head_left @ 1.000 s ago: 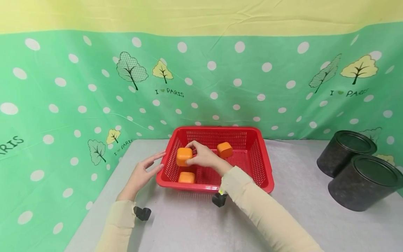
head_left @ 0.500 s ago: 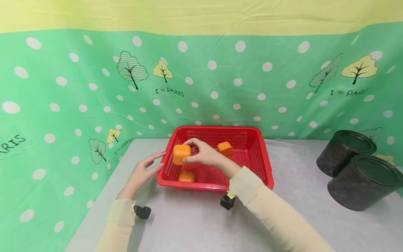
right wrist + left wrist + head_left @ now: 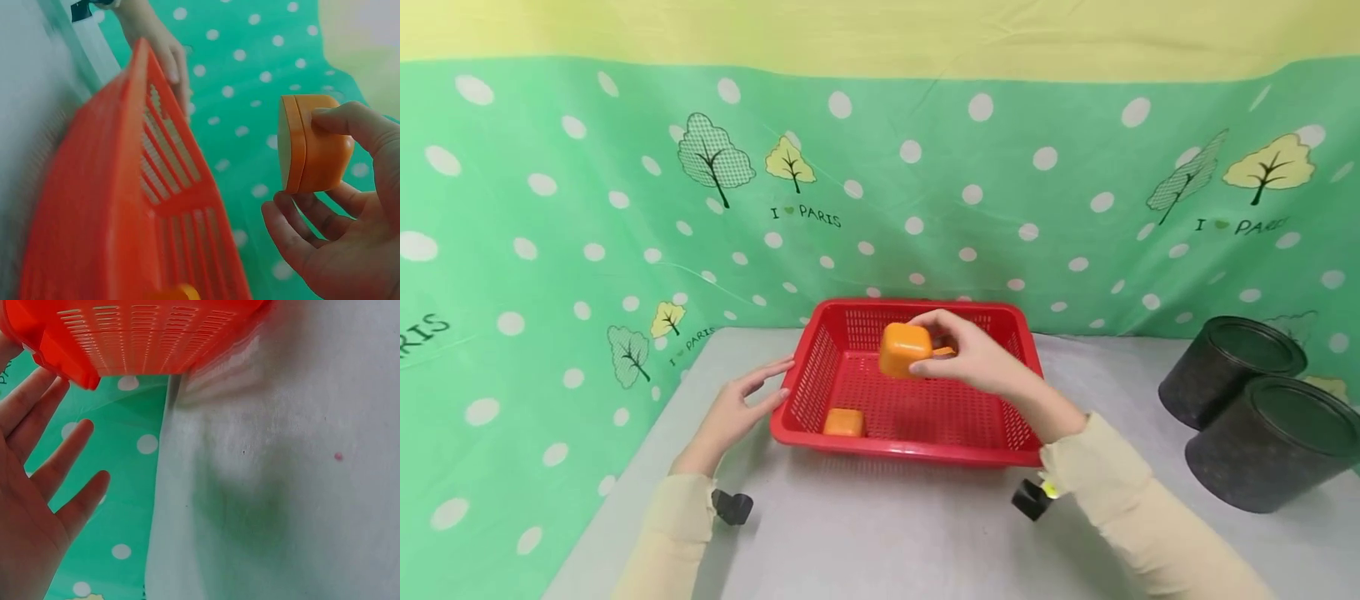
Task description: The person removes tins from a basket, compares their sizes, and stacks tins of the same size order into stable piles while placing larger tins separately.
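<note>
A small orange box (image 3: pixel 905 350) with rounded corners is pinched between the thumb and fingers of my right hand (image 3: pixel 970 358), raised over the middle of the red basket (image 3: pixel 910 450). In the right wrist view a seam like a lid line runs round this orange box (image 3: pixel 315 144). Another orange box (image 3: pixel 844 422) lies in the basket's front left corner. Behind my right hand, a bit of orange (image 3: pixel 945 352) shows, mostly hidden. My left hand (image 3: pixel 733 417) has its fingers stretched out, fingertips at the basket's left rim.
Two black cans (image 3: pixel 1232 367) with lids stand on the right of the grey table (image 3: pixel 850 533), one in front of the other. A green and yellow printed curtain (image 3: pixel 880 183) hangs behind and along the left side.
The right hand has lifted the orange box from the basket's left side and carried it to the right, over the middle. My left hand stays at the left rim.
</note>
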`<action>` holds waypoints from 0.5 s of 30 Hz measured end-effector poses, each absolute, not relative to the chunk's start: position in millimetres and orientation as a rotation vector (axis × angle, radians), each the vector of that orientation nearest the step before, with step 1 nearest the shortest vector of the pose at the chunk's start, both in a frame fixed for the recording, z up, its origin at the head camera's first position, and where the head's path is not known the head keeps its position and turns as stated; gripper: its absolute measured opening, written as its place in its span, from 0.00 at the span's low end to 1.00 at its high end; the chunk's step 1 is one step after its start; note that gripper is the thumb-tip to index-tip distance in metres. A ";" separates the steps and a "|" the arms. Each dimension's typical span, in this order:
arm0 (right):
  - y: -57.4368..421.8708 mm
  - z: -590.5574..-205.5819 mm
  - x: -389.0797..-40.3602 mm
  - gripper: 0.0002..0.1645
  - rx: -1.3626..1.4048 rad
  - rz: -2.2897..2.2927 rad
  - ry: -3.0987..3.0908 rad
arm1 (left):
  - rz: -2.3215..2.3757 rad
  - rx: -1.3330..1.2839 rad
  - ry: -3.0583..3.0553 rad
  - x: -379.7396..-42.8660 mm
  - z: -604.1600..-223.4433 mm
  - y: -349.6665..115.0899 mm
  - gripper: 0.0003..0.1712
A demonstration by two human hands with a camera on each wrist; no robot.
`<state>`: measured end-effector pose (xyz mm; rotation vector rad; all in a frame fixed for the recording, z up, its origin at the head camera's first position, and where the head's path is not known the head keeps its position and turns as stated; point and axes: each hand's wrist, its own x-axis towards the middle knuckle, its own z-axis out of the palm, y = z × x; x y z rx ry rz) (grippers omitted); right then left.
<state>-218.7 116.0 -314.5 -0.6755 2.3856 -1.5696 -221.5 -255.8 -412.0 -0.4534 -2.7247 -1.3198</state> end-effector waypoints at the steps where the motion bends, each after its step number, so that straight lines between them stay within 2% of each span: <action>1: 125.2 -312.9 -216.4 0.31 -0.671 -1.571 2.405 | -1.324 -0.453 -2.725 -221.2 -412.1 -254.5 0.29; 15: 233.8 -293.9 -189.1 0.31 -0.529 -1.550 2.743 | -1.288 -0.414 -2.784 -224.7 -409.2 -255.9 0.30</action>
